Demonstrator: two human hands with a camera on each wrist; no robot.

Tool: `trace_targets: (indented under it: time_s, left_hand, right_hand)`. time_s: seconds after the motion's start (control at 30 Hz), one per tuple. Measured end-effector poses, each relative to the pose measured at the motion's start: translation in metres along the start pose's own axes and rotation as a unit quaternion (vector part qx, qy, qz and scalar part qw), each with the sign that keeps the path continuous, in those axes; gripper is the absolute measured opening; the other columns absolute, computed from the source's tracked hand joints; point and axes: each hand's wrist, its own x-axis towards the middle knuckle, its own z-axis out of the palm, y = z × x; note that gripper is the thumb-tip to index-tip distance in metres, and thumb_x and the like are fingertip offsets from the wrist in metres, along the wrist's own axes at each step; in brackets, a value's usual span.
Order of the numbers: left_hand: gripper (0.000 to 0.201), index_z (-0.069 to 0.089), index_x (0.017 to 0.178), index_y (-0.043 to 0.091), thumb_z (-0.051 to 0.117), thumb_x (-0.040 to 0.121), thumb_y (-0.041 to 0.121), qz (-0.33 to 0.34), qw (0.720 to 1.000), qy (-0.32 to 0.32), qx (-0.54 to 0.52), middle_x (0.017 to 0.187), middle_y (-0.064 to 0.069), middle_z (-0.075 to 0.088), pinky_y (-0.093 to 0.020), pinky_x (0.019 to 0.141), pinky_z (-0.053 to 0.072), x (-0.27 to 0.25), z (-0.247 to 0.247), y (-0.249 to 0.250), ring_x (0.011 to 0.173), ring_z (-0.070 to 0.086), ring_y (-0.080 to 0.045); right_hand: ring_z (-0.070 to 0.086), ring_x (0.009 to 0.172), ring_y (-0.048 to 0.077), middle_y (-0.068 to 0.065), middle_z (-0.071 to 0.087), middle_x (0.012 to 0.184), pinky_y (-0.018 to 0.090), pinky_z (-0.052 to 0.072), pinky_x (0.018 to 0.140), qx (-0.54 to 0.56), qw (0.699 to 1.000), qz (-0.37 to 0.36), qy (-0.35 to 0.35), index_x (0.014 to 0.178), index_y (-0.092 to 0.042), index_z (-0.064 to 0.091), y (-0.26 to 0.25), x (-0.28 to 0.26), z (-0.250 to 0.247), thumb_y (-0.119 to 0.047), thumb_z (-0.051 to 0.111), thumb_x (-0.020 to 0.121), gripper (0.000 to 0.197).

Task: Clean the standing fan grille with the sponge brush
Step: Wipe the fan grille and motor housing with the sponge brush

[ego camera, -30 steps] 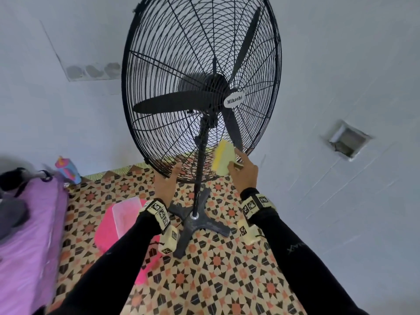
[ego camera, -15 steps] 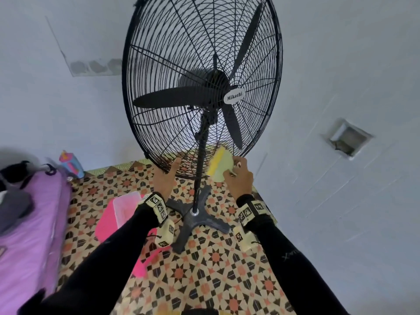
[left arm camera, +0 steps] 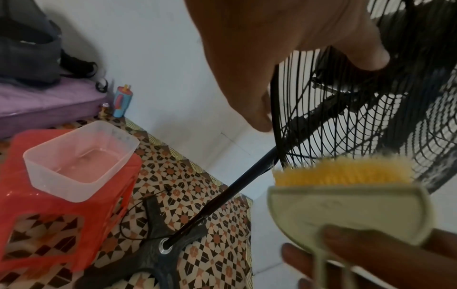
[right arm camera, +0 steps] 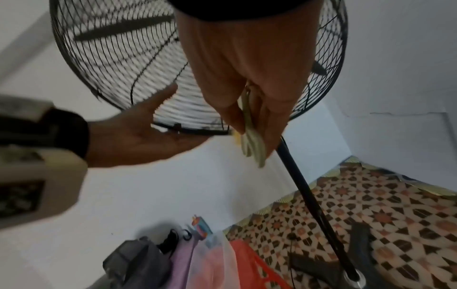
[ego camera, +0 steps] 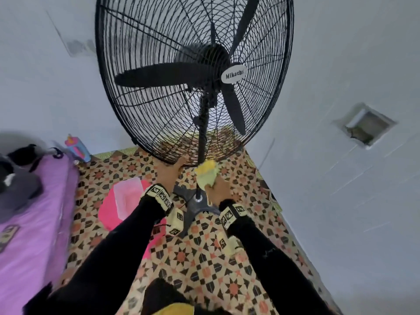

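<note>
The black standing fan grille [ego camera: 159,64] tilts over the patterned floor on its pole [ego camera: 202,142]. My right hand [ego camera: 219,189] grips the sponge brush [ego camera: 206,172], a pale green body with yellow bristles. The bristles [left arm camera: 341,174] meet the grille's bottom rim, right beside the pole. My left hand [ego camera: 173,170] lies open under the rim just left of the pole, with its fingers [left arm camera: 262,117] touching the wire edge. In the right wrist view the brush [right arm camera: 252,144] sticks out between my right hand's [right arm camera: 247,78] fingers, and my left hand [right arm camera: 148,135] is flat below the grille [right arm camera: 111,48].
A red plastic stool [left arm camera: 61,195] carries a clear container [left arm camera: 79,156] of water, left of the fan base [ego camera: 195,208]. A purple mattress [ego camera: 29,223] with a dark bag lies far left, a blue cup [ego camera: 77,147] by the wall. White walls close in behind and to the right.
My right hand has brought the brush down and left, from the grille's lower right wires to the bottom rim by the pole. The left hand stays at the rim.
</note>
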Motion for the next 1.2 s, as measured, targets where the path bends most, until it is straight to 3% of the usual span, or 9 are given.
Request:
trace_targets:
  time_s: [0.1, 0.27, 0.37, 0.47, 0.7, 0.83, 0.9, 1.03, 1.2]
  left_hand:
    - [0.142, 0.031, 0.152, 0.008, 0.092, 0.045, 0.078, -0.015, 0.999, -0.008, -0.031, 0.147, -0.012, 0.056, -0.052, 0.11, 0.049, 0.013, 0.003, -0.014, 0.129, 0.06, -0.03]
    - [0.133, 0.036, 0.143, -0.002, 0.091, 0.049, 0.074, 0.005, 1.0, -0.016, -0.017, 0.136, -0.013, 0.061, -0.06, 0.109, 0.047, 0.006, 0.001, 0.003, 0.128, 0.057, -0.032]
    - [0.117, 0.05, 0.145, 0.019, 0.092, 0.051, 0.076, 0.024, 0.999, -0.025, -0.011, 0.135, 0.001, 0.068, -0.054, 0.104, 0.054, 0.024, 0.0, -0.017, 0.123, 0.065, -0.024]
    - [0.107, 0.052, 0.14, 0.024, 0.096, 0.053, 0.067, 0.015, 0.998, -0.044, -0.052, 0.131, 0.004, 0.07, -0.05, 0.102, 0.056, 0.028, -0.002, -0.022, 0.119, 0.068, -0.021]
    - [0.068, 0.052, 0.111, 0.032, 0.092, 0.058, 0.048, 0.038, 0.992, -0.067, -0.102, 0.118, 0.0, 0.071, -0.051, 0.102, 0.056, 0.007, -0.004, 0.003, 0.112, 0.07, -0.027]
    - [0.111, 0.041, 0.136, 0.026, 0.097, 0.049, 0.065, 0.013, 0.992, -0.042, -0.115, 0.136, -0.001, 0.062, -0.051, 0.108, 0.051, 0.023, 0.001, -0.009, 0.124, 0.064, -0.026]
    - [0.129, 0.03, 0.149, 0.026, 0.095, 0.047, 0.072, -0.008, 0.994, -0.03, -0.101, 0.147, -0.007, 0.054, -0.053, 0.108, 0.05, 0.022, 0.001, -0.013, 0.129, 0.06, -0.029]
    - [0.093, 0.049, 0.139, 0.016, 0.09, 0.067, 0.06, 0.02, 0.994, -0.034, -0.106, 0.132, -0.01, 0.067, -0.053, 0.102, 0.055, 0.024, 0.002, -0.016, 0.118, 0.066, -0.038]
    - [0.119, 0.058, 0.137, 0.008, 0.092, 0.046, 0.076, -0.007, 0.996, -0.013, -0.092, 0.128, -0.011, 0.071, -0.056, 0.105, 0.053, 0.053, 0.007, -0.039, 0.121, 0.065, -0.044]
  right_hand:
    - [0.066, 0.094, 0.031, 0.016, 0.07, 0.106, 0.035, 0.048, 0.071, 0.014, 0.997, 0.045, -0.06, 0.111, -0.007, 0.066, 0.011, 0.021, 0.028, -0.03, 0.066, 0.091, 0.031]
    - [0.067, 0.105, 0.032, 0.016, 0.071, 0.115, 0.031, 0.05, 0.078, 0.022, 0.994, 0.089, -0.063, 0.121, -0.006, 0.067, 0.019, 0.038, 0.054, -0.042, 0.066, 0.09, 0.048]
    - [0.066, 0.092, 0.028, 0.012, 0.07, 0.1, 0.032, 0.049, 0.073, 0.047, 0.995, 0.086, 0.006, 0.111, 0.001, 0.068, 0.004, 0.005, 0.024, -0.033, 0.064, 0.094, 0.038]
    - [0.071, 0.088, 0.024, 0.007, 0.072, 0.098, 0.032, 0.059, 0.068, 0.098, 0.985, 0.1, 0.104, 0.116, -0.002, 0.066, 0.009, -0.018, 0.023, -0.052, 0.061, 0.082, 0.061]
    - [0.069, 0.087, 0.029, 0.012, 0.072, 0.091, 0.037, 0.057, 0.073, 0.046, 0.998, 0.036, 0.034, 0.095, -0.005, 0.071, -0.025, -0.008, 0.012, -0.024, 0.065, 0.091, 0.02]
    - [0.063, 0.063, 0.019, 0.0, 0.065, 0.069, 0.042, 0.058, 0.057, 0.091, 0.987, -0.005, 0.134, 0.074, -0.021, 0.064, -0.014, -0.024, 0.021, -0.047, 0.058, 0.083, 0.028]
    - [0.054, 0.055, 0.015, -0.001, 0.055, 0.06, 0.038, 0.051, 0.054, 0.064, 0.992, -0.011, 0.104, 0.067, -0.016, 0.055, -0.012, -0.024, 0.024, -0.035, 0.061, 0.089, 0.03]
    - [0.059, 0.062, 0.025, 0.006, 0.06, 0.067, 0.029, 0.044, 0.056, 0.072, 0.991, -0.037, 0.107, 0.07, -0.015, 0.054, -0.021, -0.006, 0.011, -0.041, 0.052, 0.088, 0.032]
    - [0.062, 0.065, 0.026, 0.005, 0.066, 0.071, 0.033, 0.052, 0.057, 0.055, 0.986, -0.074, 0.14, 0.084, -0.016, 0.066, -0.001, -0.003, 0.02, -0.054, 0.053, 0.09, 0.04]
